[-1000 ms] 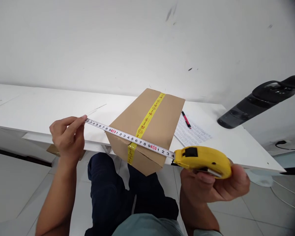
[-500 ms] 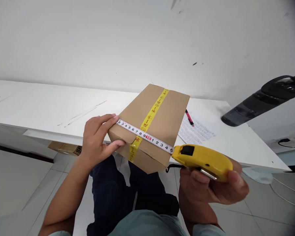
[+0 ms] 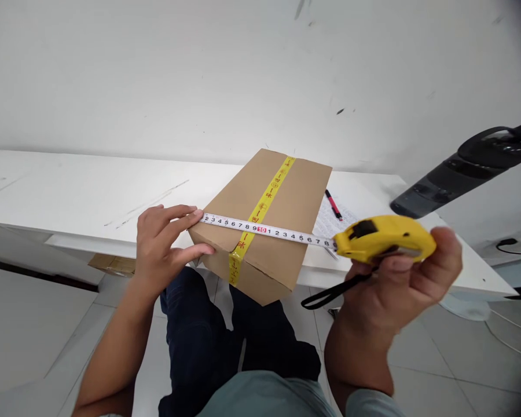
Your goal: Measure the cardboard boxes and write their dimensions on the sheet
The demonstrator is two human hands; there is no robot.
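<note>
Left hand [image 3: 162,243] holds blade end [image 3: 208,218], right hand [image 3: 399,295] grips tape measure [image 3: 384,236]; box [image 3: 286,208] between.

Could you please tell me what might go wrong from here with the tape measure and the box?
If the left hand slips off the end of the blade, it might snap back toward the right hand. The blade slants relative to the front edge of the box, so a reading across could come out long. The box seems to jut past the table, so a push there might tip it.
</note>
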